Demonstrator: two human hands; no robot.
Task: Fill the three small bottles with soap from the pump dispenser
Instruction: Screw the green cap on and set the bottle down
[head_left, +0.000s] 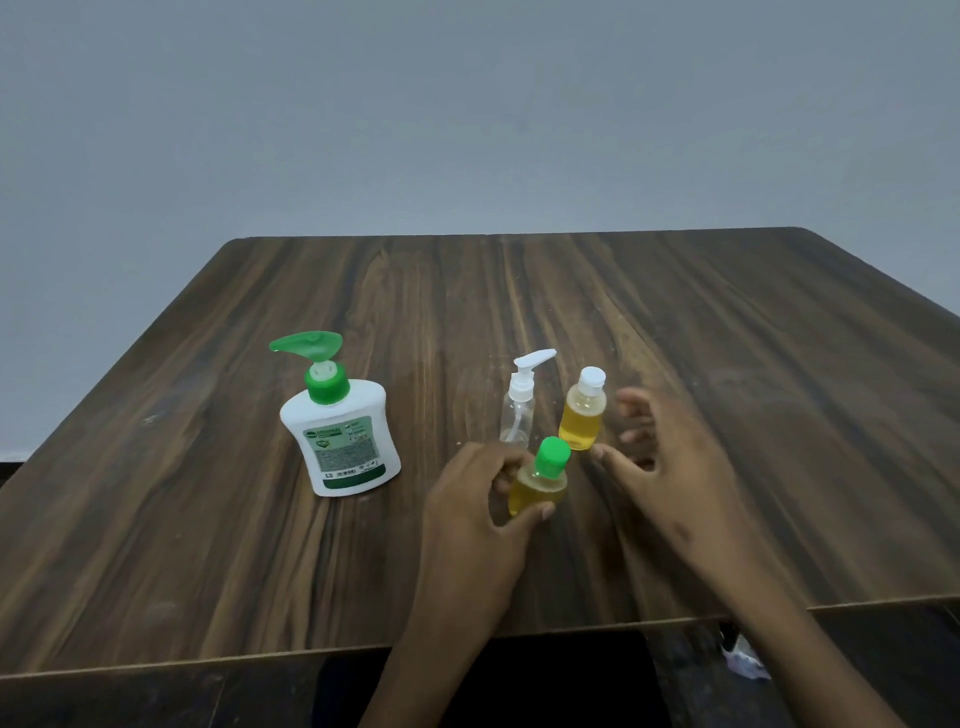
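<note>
Soap dispenser (340, 426), white with green pump head, upright on the desk (208, 519) left of centre, well apart from the three small bottles. Behind the desk, a plain grey wall (467, 104). Left hand (478, 514) gripping the green-capped bottle (537, 480), thumb and fingers (543, 512) curled round its yellow-filled body, nearest the front edge. Right hand (670, 457) blurred, fingers spread wide and holding nothing, thumb tip just beside the white-capped bottle (583, 413). White-capped bottle full of yellow liquid, upright, close behind the green-capped one. Clear spray-pump bottle (519, 410) apparently empty, upright just left of the white-capped bottle, directly behind the left hand. Crumpled whitish scrap (745, 662) below the desk edge, lower right.
</note>
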